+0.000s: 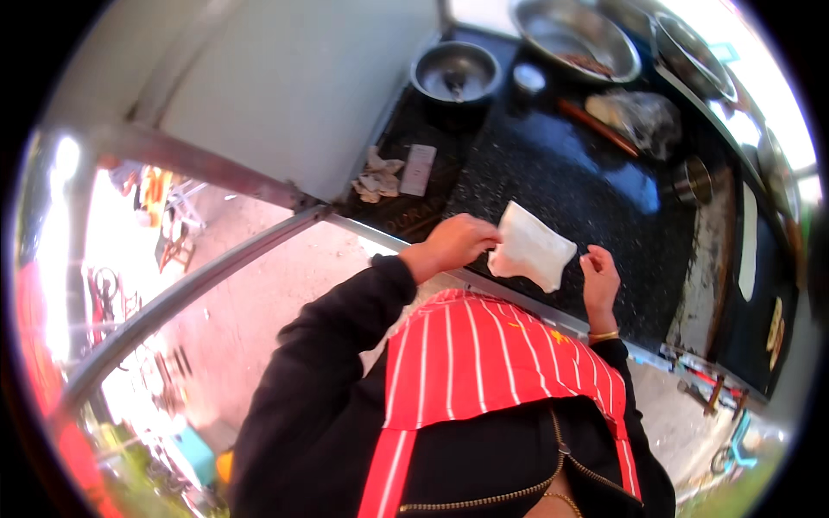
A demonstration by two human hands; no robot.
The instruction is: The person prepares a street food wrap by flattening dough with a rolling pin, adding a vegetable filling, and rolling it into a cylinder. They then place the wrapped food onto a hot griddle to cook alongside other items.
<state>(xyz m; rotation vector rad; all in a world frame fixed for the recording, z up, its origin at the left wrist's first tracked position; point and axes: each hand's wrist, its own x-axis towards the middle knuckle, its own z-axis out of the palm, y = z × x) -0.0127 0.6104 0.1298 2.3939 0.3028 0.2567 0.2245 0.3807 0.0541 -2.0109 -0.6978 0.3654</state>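
Note:
A flat, roughly square sheet of pale dough (532, 247) lies near the front edge of the dark speckled worktop (550, 162). At its left edge is my left hand (458, 241), the fingertips bent and touching or pinching the dough; how firmly they hold it is unclear. Just right of the sheet, my right hand (600, 278) hovers apart from it with the fingers slightly curled and nothing visible between them. A red-brown rolling pin (599, 128) rests farther back, beside a clear plastic bag (654, 120) with a pale lump, probably dough, at its left end.
Metal bowls (456, 71) and a larger basin (576, 39) line the back. A crumpled cloth (378, 176) and a white card-like item (418, 169) lie left. Toward the right are a metal cup (693, 181) and a dark griddle (745, 324) with a long pale strip (748, 243).

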